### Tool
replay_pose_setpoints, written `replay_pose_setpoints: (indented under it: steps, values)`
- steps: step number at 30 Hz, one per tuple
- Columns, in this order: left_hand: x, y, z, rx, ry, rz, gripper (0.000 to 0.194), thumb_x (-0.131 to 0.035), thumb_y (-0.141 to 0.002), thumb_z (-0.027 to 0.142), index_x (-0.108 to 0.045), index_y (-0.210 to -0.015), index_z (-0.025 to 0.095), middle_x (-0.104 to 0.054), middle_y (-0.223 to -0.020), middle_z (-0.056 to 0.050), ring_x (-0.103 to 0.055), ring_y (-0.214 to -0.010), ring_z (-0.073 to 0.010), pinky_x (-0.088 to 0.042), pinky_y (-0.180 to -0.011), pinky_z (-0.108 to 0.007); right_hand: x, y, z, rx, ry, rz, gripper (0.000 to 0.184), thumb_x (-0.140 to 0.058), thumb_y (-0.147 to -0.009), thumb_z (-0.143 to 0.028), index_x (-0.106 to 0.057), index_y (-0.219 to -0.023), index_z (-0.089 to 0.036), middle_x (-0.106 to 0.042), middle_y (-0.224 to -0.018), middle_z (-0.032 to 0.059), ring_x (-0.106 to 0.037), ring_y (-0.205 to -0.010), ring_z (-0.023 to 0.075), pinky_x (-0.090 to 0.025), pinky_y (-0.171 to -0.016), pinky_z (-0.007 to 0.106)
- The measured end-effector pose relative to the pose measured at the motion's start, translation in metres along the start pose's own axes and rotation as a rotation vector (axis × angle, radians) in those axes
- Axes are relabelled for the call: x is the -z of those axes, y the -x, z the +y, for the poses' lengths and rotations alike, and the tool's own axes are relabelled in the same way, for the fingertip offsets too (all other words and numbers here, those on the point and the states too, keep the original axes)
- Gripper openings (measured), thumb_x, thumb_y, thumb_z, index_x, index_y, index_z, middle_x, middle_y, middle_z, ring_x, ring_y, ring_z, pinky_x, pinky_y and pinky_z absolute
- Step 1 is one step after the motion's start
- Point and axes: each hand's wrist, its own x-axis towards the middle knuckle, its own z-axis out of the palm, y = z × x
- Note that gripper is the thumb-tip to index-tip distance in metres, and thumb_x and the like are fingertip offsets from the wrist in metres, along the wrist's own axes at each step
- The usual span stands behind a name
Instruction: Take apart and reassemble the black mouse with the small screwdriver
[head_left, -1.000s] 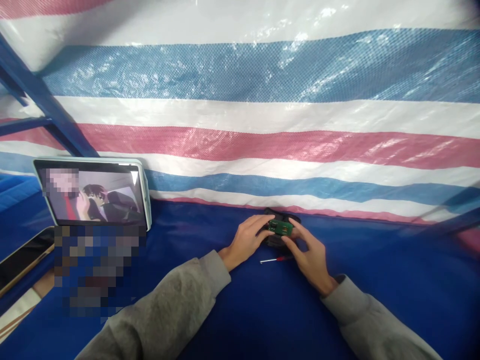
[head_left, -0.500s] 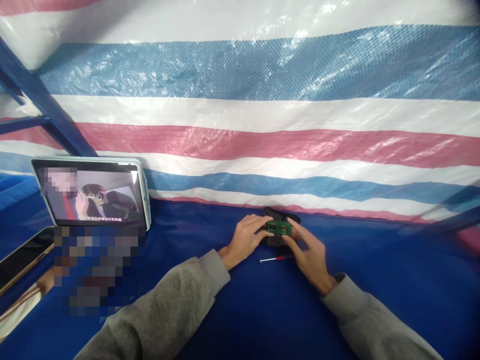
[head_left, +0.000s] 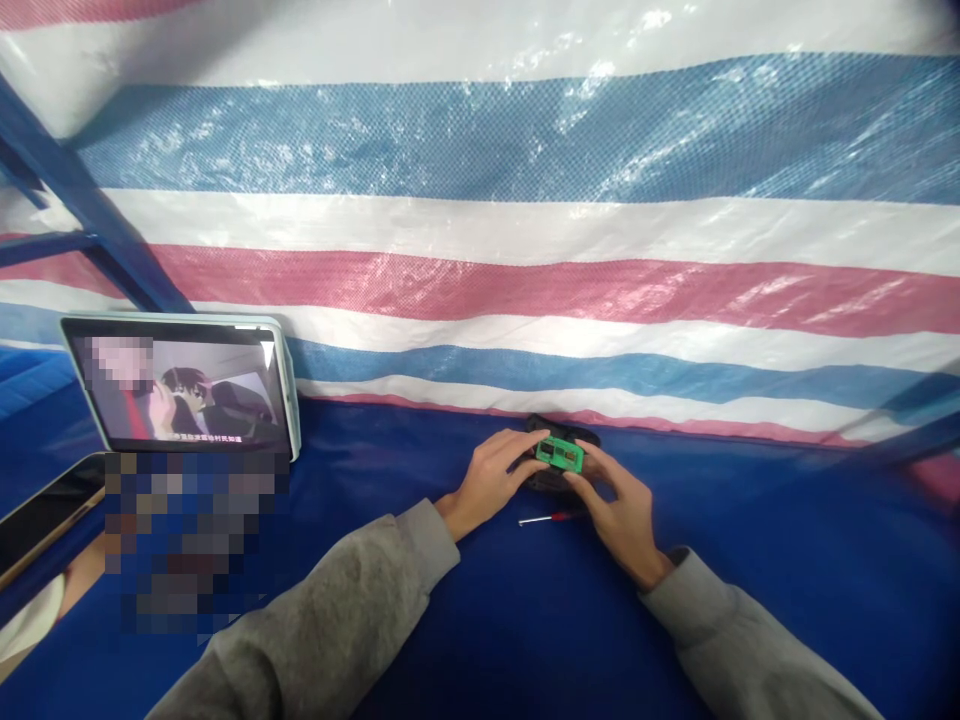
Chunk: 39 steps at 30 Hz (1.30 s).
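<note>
A small green circuit board point(head_left: 560, 454) is pinched between both hands over a black casing point(head_left: 561, 436) that lies on the blue cloth near the striped tarp. My left hand point(head_left: 493, 477) grips the board's left end with its fingertips. My right hand point(head_left: 618, 510) grips the right end, fingers curled round it. A little screwdriver point(head_left: 541, 519) with a silver shaft and red handle lies on the cloth just below the hands. Both arms wear grey sleeves.
A tablet point(head_left: 184, 387) playing a cartoon leans against the tarp at the left. A phone point(head_left: 41, 515) lies at the far left edge, with another person's arm below it. A striped red, white and blue tarp point(head_left: 525, 230) forms the back wall. Blue metal bars point(head_left: 82, 210) cross the upper left.
The green board has tipped slightly and looks brighter between the fingers. Both hands stay in the same place. The arm at the lower left edge has shifted.
</note>
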Motion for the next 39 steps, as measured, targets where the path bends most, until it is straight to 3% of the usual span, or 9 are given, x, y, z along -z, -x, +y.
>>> replay_pose_setpoints:
  steps: [13,25,33,39]
  values:
    - [0.001,0.0,0.0,-0.047,-0.001,-0.054,0.031,-0.064,-0.093,0.031,-0.063,-0.121,0.018,-0.07,-0.109,-0.009,-0.067,-0.101,-0.0195,-0.056,-0.094,-0.036,0.0,-0.001,0.0,-0.009,-0.032,-0.006,0.036,-0.066,-0.085,-0.041,-0.071,-0.114,-0.019,-0.077,-0.1,0.0075,-0.074,-0.084,0.0228,-0.06,-0.083,0.038]
    - [-0.001,0.004,-0.005,-0.025,-0.06,-0.072,0.034,-0.059,-0.096,0.024,-0.059,-0.129,0.018,-0.068,-0.097,-0.007,-0.065,-0.088,-0.0176,-0.057,-0.085,-0.034,0.001,-0.002,-0.002,-0.01,-0.074,-0.021,0.023,-0.057,-0.092,-0.037,-0.073,-0.097,-0.022,-0.077,-0.082,0.0038,-0.073,-0.074,0.0194,-0.06,-0.076,0.033]
    - [-0.001,0.004,-0.004,-0.028,-0.097,-0.045,0.044,-0.06,-0.095,0.029,-0.052,-0.138,0.023,-0.063,-0.115,-0.009,-0.064,-0.103,-0.0196,-0.056,-0.092,-0.035,0.003,-0.005,-0.01,0.021,-0.032,-0.03,0.027,-0.055,-0.093,-0.039,-0.069,-0.077,-0.022,-0.072,-0.069,0.0016,-0.068,-0.063,0.0172,-0.055,-0.066,0.029]
    - [0.0,0.005,-0.003,-0.072,-0.154,-0.089,0.035,-0.058,-0.096,0.029,-0.058,-0.131,0.022,-0.063,-0.115,-0.009,-0.064,-0.1,-0.0188,-0.057,-0.091,-0.035,0.006,-0.005,-0.014,0.066,-0.045,-0.068,0.028,-0.054,-0.093,-0.037,-0.065,-0.071,-0.023,-0.068,-0.065,-0.0005,-0.064,-0.059,0.0154,-0.051,-0.063,0.027]
